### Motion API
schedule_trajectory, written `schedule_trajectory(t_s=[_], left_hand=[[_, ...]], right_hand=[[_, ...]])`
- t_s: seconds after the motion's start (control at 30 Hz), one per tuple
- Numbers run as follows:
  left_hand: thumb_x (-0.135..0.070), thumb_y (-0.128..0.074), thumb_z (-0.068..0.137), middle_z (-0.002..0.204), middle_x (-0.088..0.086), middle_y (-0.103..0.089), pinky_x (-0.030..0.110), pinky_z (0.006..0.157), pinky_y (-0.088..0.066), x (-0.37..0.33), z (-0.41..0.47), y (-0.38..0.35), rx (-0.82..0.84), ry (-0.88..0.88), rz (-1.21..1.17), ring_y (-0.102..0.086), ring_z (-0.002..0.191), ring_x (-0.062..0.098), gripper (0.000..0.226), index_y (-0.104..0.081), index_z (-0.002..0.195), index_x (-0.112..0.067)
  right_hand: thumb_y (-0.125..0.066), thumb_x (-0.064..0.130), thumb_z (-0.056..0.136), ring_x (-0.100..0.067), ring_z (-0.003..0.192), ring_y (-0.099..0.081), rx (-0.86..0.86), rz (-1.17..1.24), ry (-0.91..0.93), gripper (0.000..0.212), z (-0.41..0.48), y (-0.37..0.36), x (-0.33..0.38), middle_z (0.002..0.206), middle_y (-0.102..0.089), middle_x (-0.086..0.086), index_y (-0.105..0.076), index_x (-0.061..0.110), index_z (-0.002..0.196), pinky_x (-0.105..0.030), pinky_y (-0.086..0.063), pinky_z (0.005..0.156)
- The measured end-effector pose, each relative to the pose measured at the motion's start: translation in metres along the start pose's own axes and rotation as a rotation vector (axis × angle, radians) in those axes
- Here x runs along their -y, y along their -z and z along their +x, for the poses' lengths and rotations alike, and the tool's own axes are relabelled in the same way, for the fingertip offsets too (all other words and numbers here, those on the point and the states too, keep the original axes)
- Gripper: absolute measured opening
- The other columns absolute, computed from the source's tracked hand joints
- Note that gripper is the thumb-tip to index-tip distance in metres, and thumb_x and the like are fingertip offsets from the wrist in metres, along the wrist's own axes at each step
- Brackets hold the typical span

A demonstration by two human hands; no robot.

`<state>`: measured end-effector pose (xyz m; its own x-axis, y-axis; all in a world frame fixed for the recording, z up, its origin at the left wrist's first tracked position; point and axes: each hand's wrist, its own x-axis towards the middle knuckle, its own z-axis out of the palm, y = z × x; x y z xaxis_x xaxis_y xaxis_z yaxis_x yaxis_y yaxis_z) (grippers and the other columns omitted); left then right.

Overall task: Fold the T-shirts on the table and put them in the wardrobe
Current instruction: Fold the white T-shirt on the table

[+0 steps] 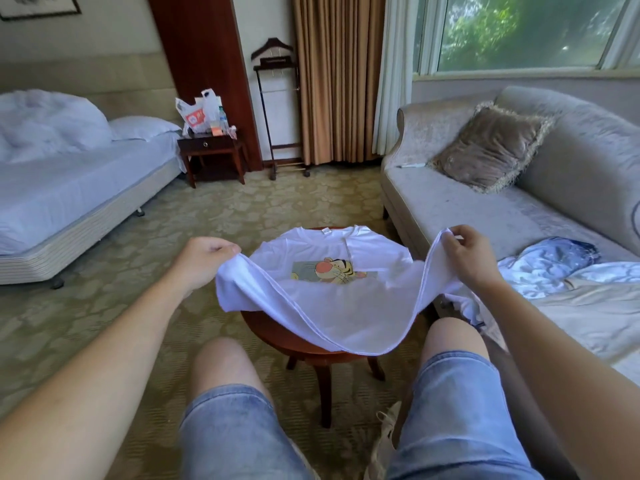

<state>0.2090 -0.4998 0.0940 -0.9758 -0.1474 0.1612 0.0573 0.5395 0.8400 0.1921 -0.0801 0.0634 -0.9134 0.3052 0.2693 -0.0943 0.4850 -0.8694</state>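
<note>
Now holding white tiger-print T-shirt [332,306] hem above round worktop [273,333]
Pinched at corners by left grip [204,254] and right grip [467,252]

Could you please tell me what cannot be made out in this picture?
Head view:
- Top of the round brown wooden table: covered by the white tiger-print T-shirt.
- Fingers of the left hand: ends hidden behind the gripped hem.
- Wardrobe: outside the frame.
- Crumpled pale blue cloth on the grey sofa: too bunched to tell what garment.
</note>
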Motion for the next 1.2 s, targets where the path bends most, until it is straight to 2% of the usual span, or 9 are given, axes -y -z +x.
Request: schedule_trajectory(t_s=[0.23, 0.4, 0.47, 0.57, 0.7, 0.8, 1.03, 1.13, 1.2], left_hand=[[-0.014, -0.066, 0.090, 0.080, 0.008, -0.067, 0.027, 0.063, -0.044, 0.005, 0.003, 0.028, 0.108, 0.152, 0.054, -0.058, 0.074, 0.018, 0.014, -0.073, 0.085, -0.002], [-0.015, -0.065, 0.093, 0.091, 0.011, -0.065, 0.031, 0.075, -0.045, 0.032, 0.048, 0.023, -0.200, 0.216, -0.071, -0.058, 0.082, 0.020, 0.020, -0.070, 0.103, 0.002], [-0.016, -0.065, 0.092, 0.078, 0.008, -0.065, 0.037, 0.077, -0.049, 0.043, 0.074, 0.013, -0.303, 0.234, -0.087, -0.061, 0.065, 0.011, 0.021, -0.071, 0.103, 0.001], [-0.015, -0.064, 0.092, 0.065, 0.001, -0.060, 0.036, 0.069, -0.055, 0.055, 0.113, -0.008, -0.405, 0.261, -0.115, -0.052, 0.036, -0.003, 0.010, -0.070, 0.091, -0.007], [-0.010, -0.063, 0.092, 0.090, 0.009, -0.060, 0.019, 0.044, -0.054, 0.073, 0.175, -0.030, -0.462, 0.280, -0.186, -0.057, 0.061, 0.011, 0.011, -0.068, 0.098, -0.003], [-0.007, -0.061, 0.093, 0.080, 0.004, -0.057, 0.016, 0.044, -0.053, 0.089, 0.223, -0.041, -0.472, 0.309, -0.218, -0.056, 0.076, 0.018, 0.005, -0.064, 0.098, -0.007], [-0.015, -0.061, 0.093, 0.090, 0.004, -0.059, 0.016, 0.042, -0.050, 0.138, 0.332, -0.060, -0.474, 0.368, -0.078, -0.054, 0.057, 0.008, 0.012, -0.066, 0.104, -0.013], [-0.024, -0.065, 0.083, 0.092, 0.010, -0.066, 0.033, 0.063, -0.060, 0.160, 0.366, -0.076, -0.474, 0.423, -0.051, -0.063, 0.069, 0.025, 0.029, -0.067, 0.106, -0.008], [-0.035, -0.061, 0.079, 0.112, 0.018, -0.066, 0.044, 0.089, -0.054, 0.184, 0.374, -0.097, -0.439, 0.481, 0.044, -0.064, 0.100, 0.036, 0.050, -0.062, 0.119, -0.005]], right_hand=[[-0.057, 0.021, 0.096, -0.025, 0.073, -0.052, 0.134, -0.128, -0.059, 0.022, 0.015, 0.018, 0.001, 0.082, -0.060, -0.016, -0.066, 0.002, 0.090, -0.029, -0.037, 0.058], [-0.054, 0.021, 0.098, -0.027, 0.082, -0.055, -0.040, -0.106, -0.154, 0.023, 0.057, 0.001, -0.013, 0.084, -0.061, -0.017, -0.067, 0.003, 0.091, -0.029, -0.035, 0.070], [-0.053, 0.020, 0.098, -0.034, 0.089, -0.061, -0.110, -0.098, -0.191, 0.026, 0.078, -0.013, -0.021, 0.093, -0.066, -0.023, -0.068, -0.001, 0.100, -0.029, -0.036, 0.072], [-0.051, 0.021, 0.098, -0.037, 0.099, -0.062, -0.183, -0.095, -0.242, 0.027, 0.110, -0.037, -0.028, 0.105, -0.067, -0.025, -0.067, 0.000, 0.108, -0.032, -0.040, 0.076], [-0.050, 0.021, 0.098, -0.037, 0.105, -0.061, -0.232, -0.109, -0.295, 0.026, 0.166, -0.077, -0.037, 0.112, -0.067, -0.021, -0.065, 0.004, 0.112, -0.037, -0.046, 0.087], [-0.049, 0.023, 0.099, -0.036, 0.108, -0.060, -0.238, -0.130, -0.318, 0.027, 0.208, -0.104, -0.048, 0.115, -0.066, -0.019, -0.064, 0.006, 0.114, -0.036, -0.045, 0.090], [-0.051, 0.024, 0.098, -0.036, 0.114, -0.058, -0.237, -0.241, -0.332, 0.032, 0.305, -0.159, -0.078, 0.120, -0.064, -0.023, -0.062, 0.005, 0.122, -0.033, -0.044, 0.092], [-0.050, 0.023, 0.097, -0.034, 0.120, -0.055, -0.205, -0.284, -0.382, 0.034, 0.332, -0.186, -0.103, 0.126, -0.061, -0.021, -0.059, 0.007, 0.126, -0.033, -0.041, 0.098], [-0.048, 0.020, 0.096, -0.033, 0.128, -0.047, -0.188, -0.357, -0.399, 0.043, 0.329, -0.208, -0.122, 0.139, -0.050, -0.020, -0.047, 0.008, 0.138, -0.034, -0.033, 0.105]])
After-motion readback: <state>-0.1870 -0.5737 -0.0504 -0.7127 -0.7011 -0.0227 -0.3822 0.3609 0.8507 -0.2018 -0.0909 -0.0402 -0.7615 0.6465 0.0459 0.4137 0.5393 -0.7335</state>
